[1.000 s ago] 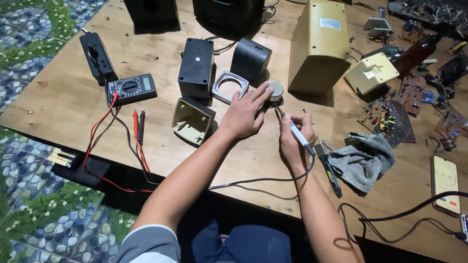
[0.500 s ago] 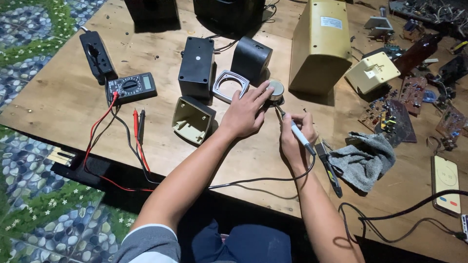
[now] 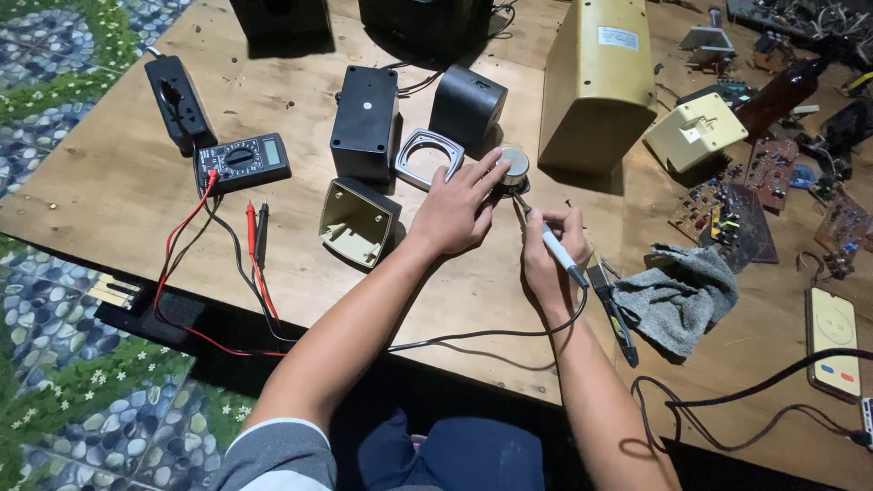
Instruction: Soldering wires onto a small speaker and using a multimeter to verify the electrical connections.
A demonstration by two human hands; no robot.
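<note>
Surface: wooden table (image 3: pixel 136 191), electronics parts scattered; patterned floor at left.
L hand (image 3: pixel 455 211): fingers spread, tips pressing on small round speaker driver (image 3: pixel 513 165), between black speaker box (image 3: pixel 466 107) & yellow casing (image 3: pixel 597 82).
R hand (image 3: pixel 550 255): closed round soldering iron (image 3: pixel 551 243), tip at driver.
Nearby: grey cloth (image 3: pixel 677 293), multimeter (image 3: pixel 242 162) w/ red/black leads.

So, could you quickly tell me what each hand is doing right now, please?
Left hand: fingers spread, steadying the small round speaker driver.
Right hand: closed around the soldering iron.
</note>
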